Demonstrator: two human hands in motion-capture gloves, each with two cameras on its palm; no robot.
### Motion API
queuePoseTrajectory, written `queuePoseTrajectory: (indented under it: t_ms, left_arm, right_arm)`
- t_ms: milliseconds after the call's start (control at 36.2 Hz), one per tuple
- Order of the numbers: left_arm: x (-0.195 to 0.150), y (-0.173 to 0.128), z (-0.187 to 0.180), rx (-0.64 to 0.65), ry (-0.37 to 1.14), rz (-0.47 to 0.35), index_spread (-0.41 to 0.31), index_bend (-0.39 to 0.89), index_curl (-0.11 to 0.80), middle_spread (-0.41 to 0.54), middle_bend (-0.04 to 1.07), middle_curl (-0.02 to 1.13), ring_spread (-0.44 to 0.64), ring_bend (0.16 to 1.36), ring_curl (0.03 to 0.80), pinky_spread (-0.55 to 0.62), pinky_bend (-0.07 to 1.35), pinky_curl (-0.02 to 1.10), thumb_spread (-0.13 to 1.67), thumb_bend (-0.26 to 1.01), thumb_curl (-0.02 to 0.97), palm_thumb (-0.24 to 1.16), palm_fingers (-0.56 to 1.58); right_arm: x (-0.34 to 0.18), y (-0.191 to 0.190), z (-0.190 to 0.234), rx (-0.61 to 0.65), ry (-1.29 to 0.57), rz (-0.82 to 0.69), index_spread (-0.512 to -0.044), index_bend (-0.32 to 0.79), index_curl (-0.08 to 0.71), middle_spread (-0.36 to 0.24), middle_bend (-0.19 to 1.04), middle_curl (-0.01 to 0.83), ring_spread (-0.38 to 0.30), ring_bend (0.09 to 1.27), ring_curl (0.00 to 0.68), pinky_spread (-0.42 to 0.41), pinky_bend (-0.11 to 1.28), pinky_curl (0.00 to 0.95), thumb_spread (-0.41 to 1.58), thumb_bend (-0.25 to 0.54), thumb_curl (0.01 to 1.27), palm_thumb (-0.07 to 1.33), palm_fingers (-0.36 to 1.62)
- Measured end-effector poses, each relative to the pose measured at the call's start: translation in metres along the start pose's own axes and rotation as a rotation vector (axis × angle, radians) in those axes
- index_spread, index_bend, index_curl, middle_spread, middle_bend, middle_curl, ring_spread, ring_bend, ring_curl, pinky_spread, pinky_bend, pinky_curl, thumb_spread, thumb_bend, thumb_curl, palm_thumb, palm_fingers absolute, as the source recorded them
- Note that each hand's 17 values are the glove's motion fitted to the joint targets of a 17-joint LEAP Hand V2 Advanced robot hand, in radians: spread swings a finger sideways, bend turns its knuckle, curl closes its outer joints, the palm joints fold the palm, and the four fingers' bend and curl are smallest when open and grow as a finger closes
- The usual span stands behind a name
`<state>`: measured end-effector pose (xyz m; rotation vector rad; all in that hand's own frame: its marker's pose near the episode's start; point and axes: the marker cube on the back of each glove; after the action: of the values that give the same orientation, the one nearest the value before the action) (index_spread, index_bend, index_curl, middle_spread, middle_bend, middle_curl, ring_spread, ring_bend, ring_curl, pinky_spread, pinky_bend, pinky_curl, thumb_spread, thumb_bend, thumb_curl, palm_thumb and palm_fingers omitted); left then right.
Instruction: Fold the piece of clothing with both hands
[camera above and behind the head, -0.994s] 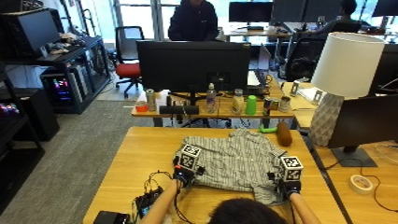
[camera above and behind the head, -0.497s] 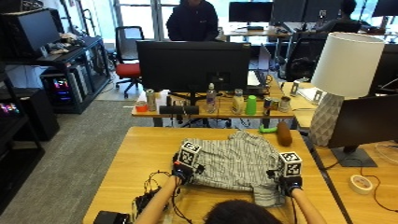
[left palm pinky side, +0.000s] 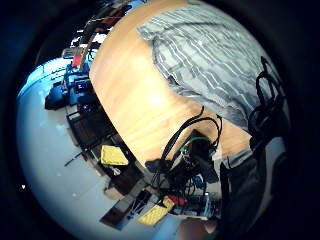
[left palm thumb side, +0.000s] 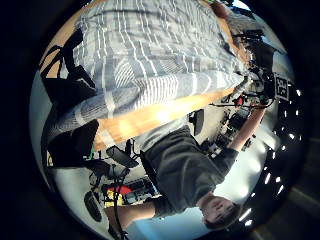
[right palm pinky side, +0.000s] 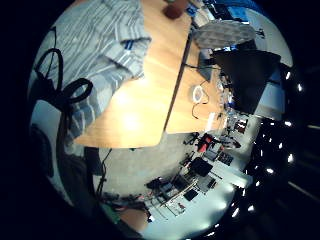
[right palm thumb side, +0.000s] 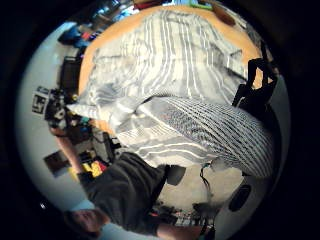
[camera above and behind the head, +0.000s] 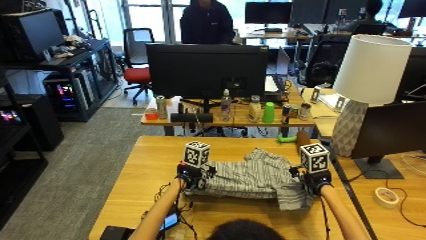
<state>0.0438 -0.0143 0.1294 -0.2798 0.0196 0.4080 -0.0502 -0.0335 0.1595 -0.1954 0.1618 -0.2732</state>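
Observation:
A grey and white striped shirt (camera above and behind the head: 249, 176) lies crumpled across the middle of the wooden table (camera above and behind the head: 143, 167). My left hand (camera above and behind the head: 192, 176) grips the shirt's left edge and my right hand (camera above and behind the head: 311, 181) grips its right edge. Both hold the cloth a little above the tabletop. A flap hangs down below the right hand. The cloth fills the left thumb side palm view (left palm thumb side: 150, 60) and drapes close over the right palm (right palm thumb side: 200, 125). In the little finger side views the shirt (left palm pinky side: 215, 60) (right palm pinky side: 100, 40) spreads over bare wood.
A brown bottle (camera above and behind the head: 303, 137) and a green object (camera above and behind the head: 286, 140) stand at the table's far edge, behind the shirt. A white lamp (camera above and behind the head: 367, 75) and a tape roll (camera above and behind the head: 385, 197) are at the right. A black device with cables (camera above and behind the head: 170, 220) lies near the left forearm.
Both hands have lifted the near part of the shirt and carried it a little away from me, so the cloth covers less of the table.

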Motion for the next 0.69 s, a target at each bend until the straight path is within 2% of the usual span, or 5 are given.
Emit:
queuePoseTrajectory:
  t_ms: [138, 304, 387, 497, 690]
  left_arm:
    - [-0.013, -0.009, -0.04, 0.111, 0.105, -0.093, -0.32, 0.15, 0.411, -0.343, 0.28, 0.49, -0.38, 0.46, 0.409, -0.52, 0.67, 0.4, 1.09, -0.01, 0.286, 0.77, 1.29]
    - [-0.022, -0.025, -0.078, 0.187, 0.147, -0.274, -0.306, 0.14, 0.406, -0.337, 0.3, 0.5, -0.37, 0.48, 0.418, -0.5, 0.71, 0.42, 1.08, 0.0, 0.329, 0.82, 1.28]
    - [-0.023, -0.031, -0.085, 0.142, 0.149, -0.381, -0.299, 0.15, 0.406, -0.334, 0.31, 0.51, -0.37, 0.47, 0.421, -0.48, 0.73, 0.43, 1.05, -0.01, 0.359, 0.83, 1.27]
    - [-0.034, -0.067, -0.079, 0.1, 0.136, -0.441, -0.295, 0.16, 0.408, -0.33, 0.32, 0.51, -0.36, 0.48, 0.425, -0.47, 0.73, 0.44, 1.02, -0.01, 0.393, 0.85, 1.26]
    - [-0.052, -0.127, -0.049, -0.047, 0.064, -0.578, -0.287, 0.16, 0.411, -0.327, 0.33, 0.52, -0.36, 0.48, 0.431, -0.45, 0.73, 0.45, 0.99, -0.02, 0.437, 0.85, 1.24]
  right_arm:
    - [0.009, -0.021, -0.045, 0.039, 0.034, 0.068, -0.258, 0.19, 0.45, -0.166, 0.35, 0.483, -0.229, 0.64, 0.457, -0.354, 0.63, 0.411, 0.94, -0.011, 0.34, 1.14, 1.36]
    - [0.016, -0.086, -0.068, 0.032, -0.012, 0.16, -0.261, 0.2, 0.457, -0.167, 0.35, 0.486, -0.23, 0.64, 0.459, -0.354, 0.63, 0.415, 0.95, -0.009, 0.33, 1.15, 1.36]
    - [0.011, -0.108, -0.071, -0.003, -0.039, 0.195, -0.262, 0.19, 0.457, -0.167, 0.36, 0.488, -0.228, 0.64, 0.461, -0.35, 0.63, 0.417, 0.96, -0.011, 0.33, 1.16, 1.35]
    - [-0.011, -0.097, -0.082, -0.09, -0.062, 0.218, -0.256, 0.18, 0.457, -0.168, 0.36, 0.489, -0.229, 0.64, 0.462, -0.349, 0.64, 0.421, 0.97, -0.011, 0.33, 1.16, 1.34]
    - [-0.016, -0.155, -0.04, -0.095, -0.046, 0.259, -0.258, 0.16, 0.446, -0.165, 0.36, 0.492, -0.23, 0.64, 0.466, -0.344, 0.65, 0.427, 0.98, -0.011, 0.33, 1.17, 1.32]
